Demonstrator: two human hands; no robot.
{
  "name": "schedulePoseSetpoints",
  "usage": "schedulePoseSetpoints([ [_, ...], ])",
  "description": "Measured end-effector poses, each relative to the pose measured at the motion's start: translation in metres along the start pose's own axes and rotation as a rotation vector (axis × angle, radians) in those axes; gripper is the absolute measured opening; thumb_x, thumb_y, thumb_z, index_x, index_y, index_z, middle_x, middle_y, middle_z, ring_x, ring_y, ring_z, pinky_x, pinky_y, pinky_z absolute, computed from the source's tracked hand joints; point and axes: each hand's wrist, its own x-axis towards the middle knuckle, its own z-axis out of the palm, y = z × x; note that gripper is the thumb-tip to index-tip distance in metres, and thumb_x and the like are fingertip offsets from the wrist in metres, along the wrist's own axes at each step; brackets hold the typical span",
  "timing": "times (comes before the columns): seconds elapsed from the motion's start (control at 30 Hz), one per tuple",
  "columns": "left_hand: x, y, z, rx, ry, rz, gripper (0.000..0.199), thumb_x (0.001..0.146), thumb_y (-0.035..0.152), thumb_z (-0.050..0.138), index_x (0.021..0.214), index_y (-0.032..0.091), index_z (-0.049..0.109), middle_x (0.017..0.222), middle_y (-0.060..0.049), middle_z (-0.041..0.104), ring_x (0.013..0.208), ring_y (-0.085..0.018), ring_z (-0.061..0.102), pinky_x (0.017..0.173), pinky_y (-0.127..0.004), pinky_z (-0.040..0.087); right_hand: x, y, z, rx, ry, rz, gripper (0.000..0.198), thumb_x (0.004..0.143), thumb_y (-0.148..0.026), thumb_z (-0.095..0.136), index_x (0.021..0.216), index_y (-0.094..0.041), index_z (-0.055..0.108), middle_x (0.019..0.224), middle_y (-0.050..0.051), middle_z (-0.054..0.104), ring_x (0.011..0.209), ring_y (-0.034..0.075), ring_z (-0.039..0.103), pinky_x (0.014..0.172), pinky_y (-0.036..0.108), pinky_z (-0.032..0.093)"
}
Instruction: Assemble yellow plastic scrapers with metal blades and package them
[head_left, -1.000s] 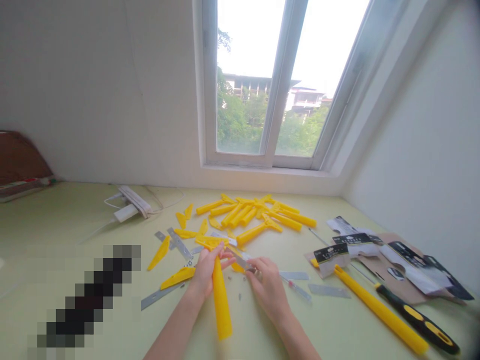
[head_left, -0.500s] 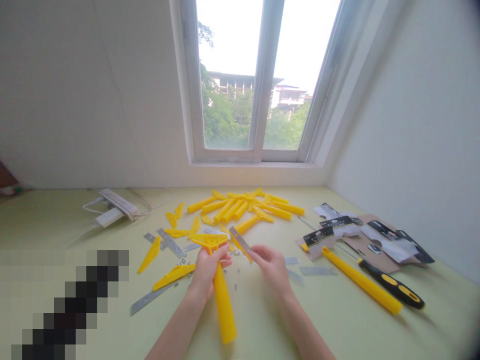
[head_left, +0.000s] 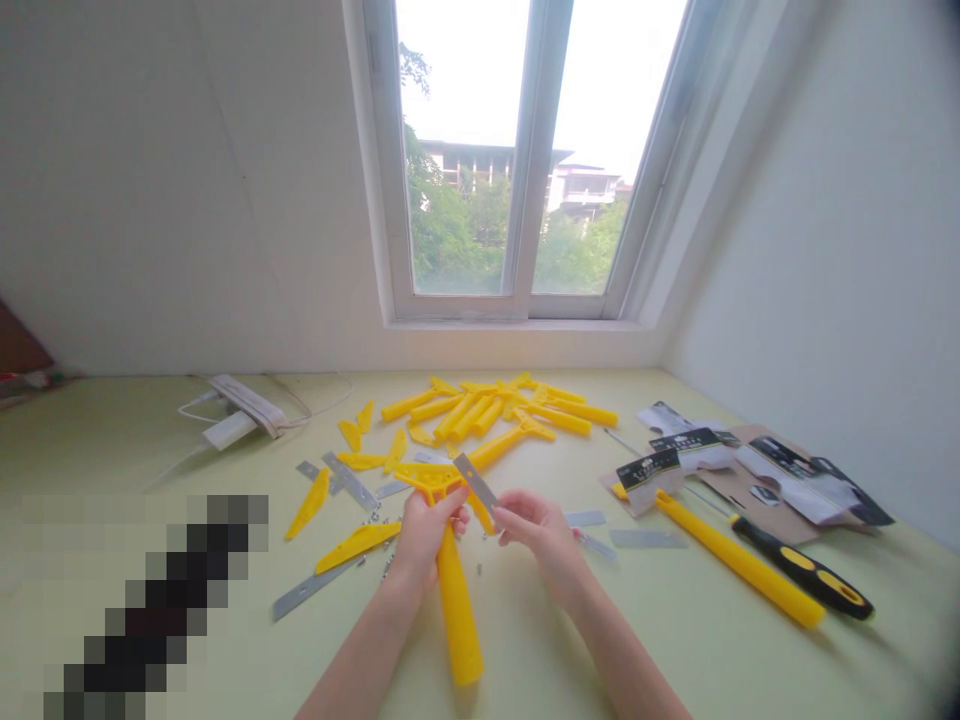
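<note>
My left hand (head_left: 429,530) is wrapped round the neck of a yellow scraper handle (head_left: 459,620), its wide head pointing away from me. Between the fingertips of my right hand (head_left: 536,535) is a flat grey metal blade (head_left: 475,480), tilted, its far end close to the right side of the scraper head. Whether blade and head touch, I cannot tell. Beyond my left hand lie loose yellow clamp plates (head_left: 358,545), more blades (head_left: 351,480) and small screws (head_left: 375,515). Other blades (head_left: 649,539) rest right of my right hand.
Several yellow scraper handles (head_left: 465,415) are piled toward the window. At right lie packaging cards (head_left: 795,480), a long yellow handle (head_left: 742,560) and a black-and-yellow screwdriver (head_left: 802,568). A white power strip (head_left: 247,402) with cables sits at back left. A pixelated patch hides the lower left.
The blade in my right hand has come slightly nearer the scraper head. My left hand keeps its hold on the handle. The whole view has shifted a little.
</note>
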Motion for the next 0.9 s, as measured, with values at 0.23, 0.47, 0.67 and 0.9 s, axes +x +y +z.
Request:
schedulePoseSetpoints([
  [0.23, 0.003, 0.001, -0.002, -0.036, 0.156, -0.005, 0.022, 0.057, 0.012, 0.073, 0.074, 0.013, 0.058, 0.058, 0.001, 0.059, 0.044, -0.007, 0.052, 0.046, -0.019, 0.043, 0.005, 0.009, -0.002, 0.062, 0.066, 0.026, 0.036, 0.064, -0.046, 0.070, 0.081, -0.017, 0.058, 0.075, 0.006, 0.069, 0.072, 0.020, 0.065, 0.064, 0.031, 0.050],
  [0.47, 0.002, -0.002, -0.002, -0.003, 0.188, -0.016, 0.018, 0.061, 0.009, 0.069, 0.074, 0.013, 0.057, 0.064, -0.001, 0.062, 0.048, -0.009, 0.056, 0.050, -0.021, 0.047, 0.007, 0.012, -0.006, 0.065, 0.105, -0.009, 0.036, 0.068, -0.047, 0.067, 0.083, -0.017, 0.056, 0.077, 0.008, 0.071, 0.069, 0.019, 0.064, 0.060, 0.027, 0.047],
  [0.67, -0.001, 0.001, 0.001, 0.010, 0.131, 0.006, 0.017, 0.059, 0.012, 0.071, 0.065, 0.013, 0.055, 0.044, 0.005, 0.053, 0.036, -0.005, 0.044, 0.039, -0.016, 0.035, 0.008, 0.014, -0.004, 0.120, 0.151, 0.024, 0.039, 0.062, -0.048, 0.071, 0.081, -0.017, 0.056, 0.076, 0.009, 0.071, 0.070, 0.021, 0.066, 0.060, 0.029, 0.048],
  [0.9, -0.001, 0.004, -0.002, -0.019, 0.234, -0.007, 0.019, 0.061, 0.013, 0.070, 0.062, 0.014, 0.051, 0.038, 0.006, 0.049, 0.033, -0.004, 0.041, 0.036, -0.015, 0.032, 0.007, 0.005, -0.010, 0.324, 0.217, 0.059, 0.034, 0.059, -0.039, 0.075, 0.079, -0.020, 0.056, 0.080, 0.006, 0.071, 0.074, 0.019, 0.066, 0.062, 0.026, 0.048],
])
